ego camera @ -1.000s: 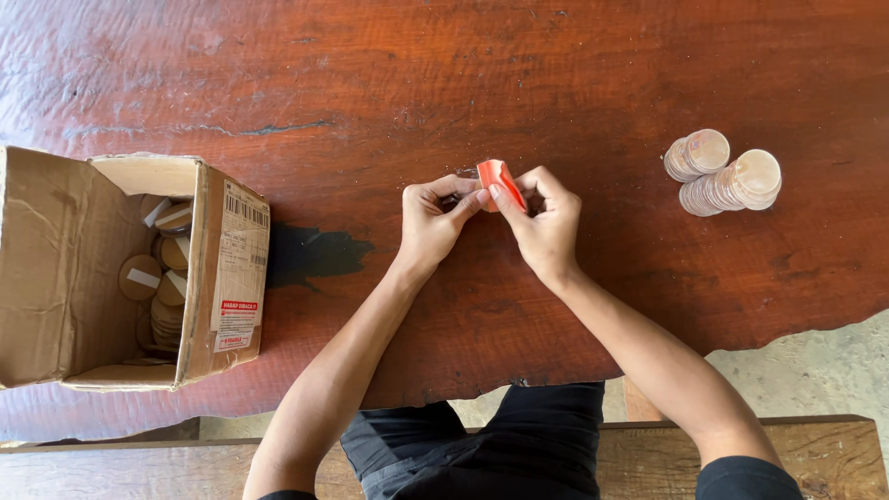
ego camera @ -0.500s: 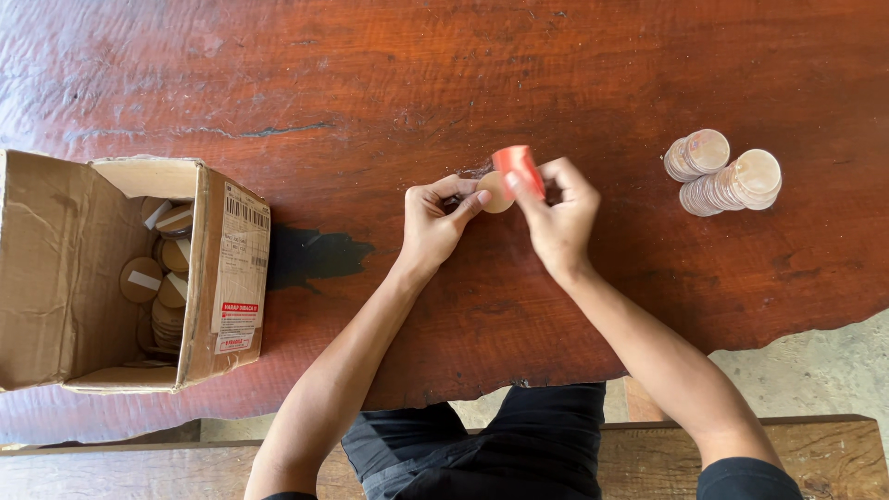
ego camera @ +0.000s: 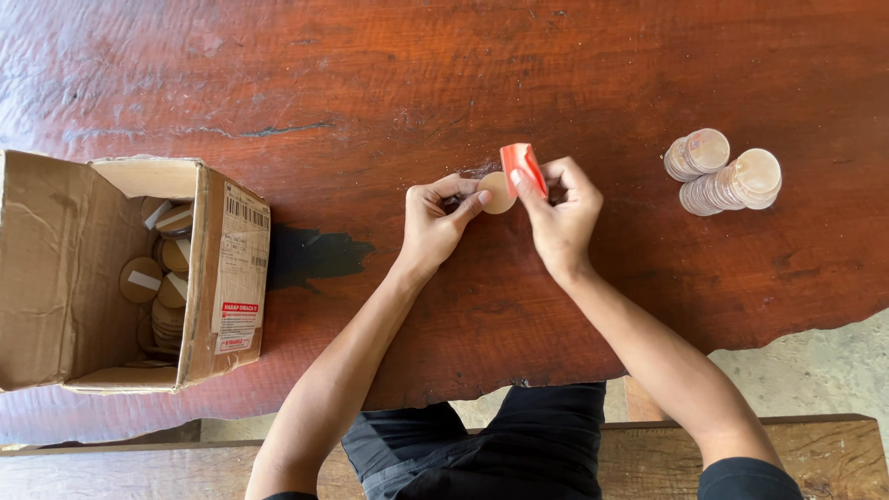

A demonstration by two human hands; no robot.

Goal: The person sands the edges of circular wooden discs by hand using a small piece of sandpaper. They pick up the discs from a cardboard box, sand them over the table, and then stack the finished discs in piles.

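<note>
Near the middle of the tabletop (ego camera: pixel 278 83), somewhat toward its front edge, the person's two hands meet over a small round wooden disc (ego camera: pixel 496 193). The left hand (ego camera: pixel 435 222) pinches the disc at its left rim between thumb and fingertips and holds it just above the wood. The right hand (ego camera: pixel 563 215) is closed on a strip of red tape (ego camera: pixel 520 165), which stands up from the disc's right edge.

A second ago the red strip lay folded between both hands, with the disc hidden behind the fingers. Half a second ago it had begun to lift. Now the disc's pale face is plainly visible and the strip is raised higher and pulled to the right, so the red backing seems to be peeling away from the disc; by this look, the peel is well along but not finished, since the strip touches the disc's edge.

Toward the right edge of the tabletop, well apart from the hands, lie two leaning stacks of discs (ego camera: pixel 722 171). At the left edge an open cardboard box (ego camera: pixel 231 268) lies on its side with more discs inside, some bearing pale strips. Neither has moved.
</note>
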